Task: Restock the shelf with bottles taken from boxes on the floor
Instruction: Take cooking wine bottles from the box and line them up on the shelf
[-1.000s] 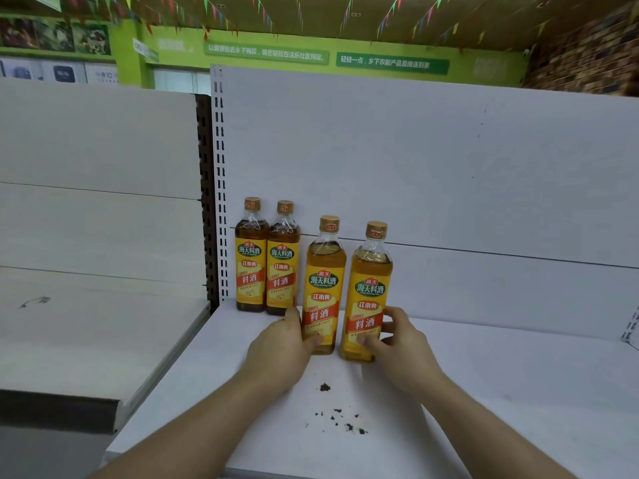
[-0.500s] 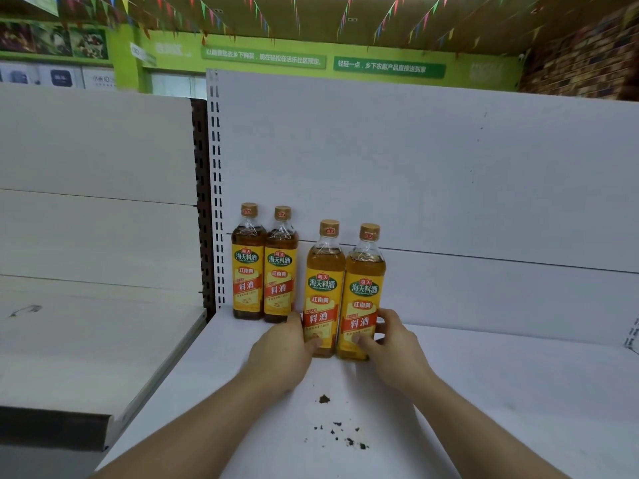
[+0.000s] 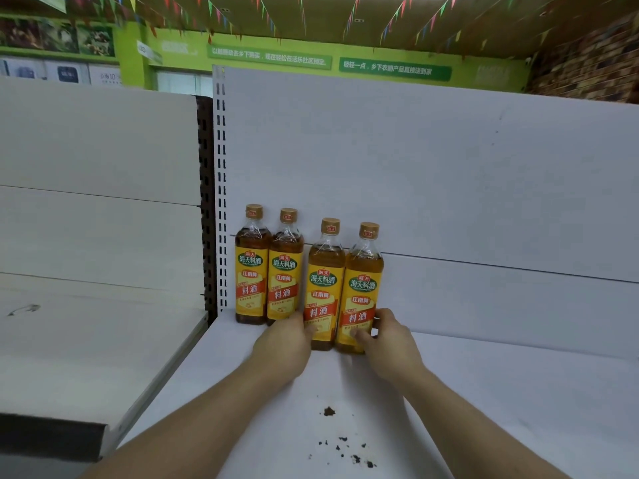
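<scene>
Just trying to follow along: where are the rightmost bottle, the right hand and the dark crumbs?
rightmost bottle (image 3: 361, 292): head view, on its yellow label.
right hand (image 3: 390, 344): head view, back of the hand.
dark crumbs (image 3: 329, 411): head view, the largest crumb.

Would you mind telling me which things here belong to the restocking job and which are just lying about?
Job: left hand gripping third bottle; right hand gripping fourth bottle; shelved pair of bottles; white shelf.
Lying about: dark crumbs; neighbouring shelf; green signs; bunting.
</scene>
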Motion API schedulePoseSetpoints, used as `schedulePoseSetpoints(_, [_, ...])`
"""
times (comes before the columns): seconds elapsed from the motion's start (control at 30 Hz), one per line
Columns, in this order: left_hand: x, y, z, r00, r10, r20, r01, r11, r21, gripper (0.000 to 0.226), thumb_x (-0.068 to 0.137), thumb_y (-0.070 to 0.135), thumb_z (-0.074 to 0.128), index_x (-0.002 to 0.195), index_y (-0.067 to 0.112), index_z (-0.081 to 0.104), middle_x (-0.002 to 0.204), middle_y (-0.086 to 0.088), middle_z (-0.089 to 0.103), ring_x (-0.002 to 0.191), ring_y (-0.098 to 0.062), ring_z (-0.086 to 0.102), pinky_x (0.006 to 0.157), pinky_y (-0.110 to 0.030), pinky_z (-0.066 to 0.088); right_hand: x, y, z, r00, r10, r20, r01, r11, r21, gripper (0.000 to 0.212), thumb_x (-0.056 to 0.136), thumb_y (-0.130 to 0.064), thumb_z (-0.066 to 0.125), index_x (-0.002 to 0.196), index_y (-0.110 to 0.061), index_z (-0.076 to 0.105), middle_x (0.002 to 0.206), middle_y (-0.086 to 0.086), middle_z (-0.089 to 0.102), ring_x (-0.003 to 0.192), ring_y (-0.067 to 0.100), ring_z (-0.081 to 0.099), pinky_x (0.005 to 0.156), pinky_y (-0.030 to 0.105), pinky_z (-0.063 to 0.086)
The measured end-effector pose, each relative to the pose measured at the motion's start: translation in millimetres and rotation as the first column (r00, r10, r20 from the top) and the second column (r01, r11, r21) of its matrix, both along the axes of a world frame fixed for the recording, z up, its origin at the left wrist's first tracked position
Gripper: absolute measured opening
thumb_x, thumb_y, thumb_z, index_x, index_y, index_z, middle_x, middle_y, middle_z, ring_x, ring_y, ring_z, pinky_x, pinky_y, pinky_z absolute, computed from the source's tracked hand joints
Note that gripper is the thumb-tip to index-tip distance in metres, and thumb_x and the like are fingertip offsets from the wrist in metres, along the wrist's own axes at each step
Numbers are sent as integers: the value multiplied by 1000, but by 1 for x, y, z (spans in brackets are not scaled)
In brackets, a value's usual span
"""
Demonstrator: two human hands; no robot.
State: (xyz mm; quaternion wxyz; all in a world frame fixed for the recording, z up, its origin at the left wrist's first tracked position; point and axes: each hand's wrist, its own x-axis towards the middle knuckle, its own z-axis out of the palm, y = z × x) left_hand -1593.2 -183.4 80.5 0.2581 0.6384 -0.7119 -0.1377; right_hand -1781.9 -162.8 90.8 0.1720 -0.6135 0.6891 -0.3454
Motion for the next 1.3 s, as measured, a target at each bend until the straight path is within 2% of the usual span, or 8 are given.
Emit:
schedulePoseSetpoints(0.27, [2,-17,5,998,12,62,-13,1000,22,32,109,44,38,120,22,58,115,1,67,102,-20,64,86,-38,54,7,-19,-2,1000,-29,9,29,1000,10,34,102,-38,59,126,-20,44,127,1,66,102,21,67,83,36,56])
schedulePoseSetpoints(0.4, [3,-22,8,990,15,139,-19,999,25,33,109,44,35,119,22,58,115,0,67,103,-21,64,83,-36,53,8,-25,-3,998,-44,47,43,999,21,35,102,-37,60,129,-20,45,127,1,66,106,22,67,88,39,58])
schedulePoseSetpoints(0.57, [0,-26,7,981,59,187,-60,998,0,35,109,46,34,118,21,57,113,0,67,102,-21,64,77,-34,50,10,-31,-4,998,-51,29,51,999,16,36,103,-38,59,131,-20,45,126,0,67,106,22,67,87,38,56])
schedulePoseSetpoints(0.83, [0,-31,6,972,59,226,-56,998,-19,36,109,46,31,118,22,56,115,-1,66,105,-23,64,82,-40,54,12,-38,-5,998,-50,45,50,999,-2,37,103,-34,59,135,-18,48,127,1,67,110,23,66,90,37,54])
schedulePoseSetpoints(0.97, [1,-34,6,965,55,257,-47,998,-36,34,110,44,31,115,23,58,113,0,67,103,-22,64,79,-38,52,11,-42,-7,998,-43,38,44,999,-12,33,104,-32,57,132,-18,48,124,1,67,101,20,65,84,34,53])
schedulePoseSetpoints(1.07, [3,-35,7,961,37,276,-29,999,-33,31,111,37,33,113,23,60,113,-1,67,103,-24,64,82,-39,54,10,-43,-9,999,-35,29,36,999,-16,30,104,-31,56,130,-18,48,122,0,67,95,17,62,78,31,50])
schedulePoseSetpoints(1.2, [6,-37,7,957,23,288,-11,999,-43,31,111,35,32,110,23,60,111,-1,67,101,-24,65,84,-41,55,11,-44,-8,999,-24,31,24,1000,-9,27,104,-32,57,127,-21,47,118,-2,64,104,21,66,82,33,53])
schedulePoseSetpoints(1.3, [7,-39,6,955,17,296,3,998,-67,33,111,37,30,109,23,60,109,0,67,100,-24,65,81,-40,54,12,-45,-9,999,-20,45,20,1000,-17,21,104,-31,56,120,-26,43,119,-3,65,101,20,65,83,33,54])
